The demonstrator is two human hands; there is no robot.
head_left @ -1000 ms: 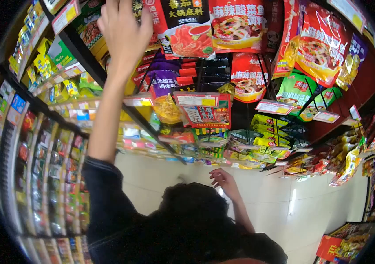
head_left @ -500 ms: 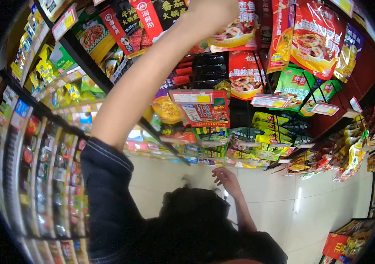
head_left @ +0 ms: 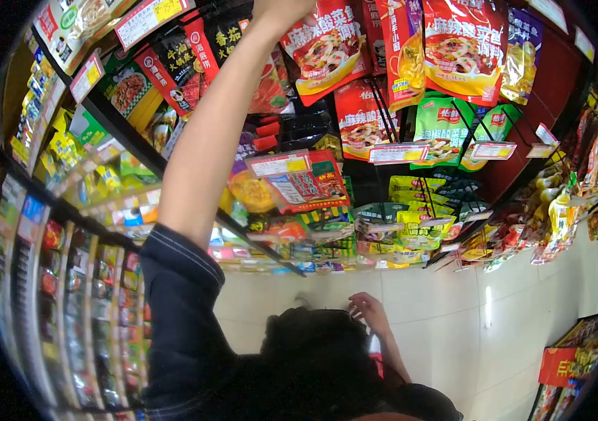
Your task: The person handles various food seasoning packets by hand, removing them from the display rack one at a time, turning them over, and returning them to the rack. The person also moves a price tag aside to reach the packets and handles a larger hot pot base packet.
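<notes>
My left hand (head_left: 279,10) is raised to the upper rack and partly cut off by the top edge of the view. Its fingers close at the upper left of a red seasoning packet (head_left: 327,50) with a picture of fish in a bowl, and the packet hangs tilted. Under it is another red packet (head_left: 363,119) of the same kind on a hook. Black and red hotpot seasoning packets (head_left: 172,70) stand left of my forearm. Low by my body, over the floor, my right hand (head_left: 369,311) is empty with loosely bent, parted fingers.
Price tags (head_left: 398,153) stick out on hook ends before green packets (head_left: 440,128). More red packets (head_left: 464,52) hang at upper right. A dark shelf post (head_left: 127,123) slants down at left beside shelves of small goods (head_left: 88,295). A red box display (head_left: 558,366) stands at lower right.
My left hand has shifted left in view, and the red packet by it has moved left and tilted. The rack has also slid left in view. The right hand sits slightly lower.
</notes>
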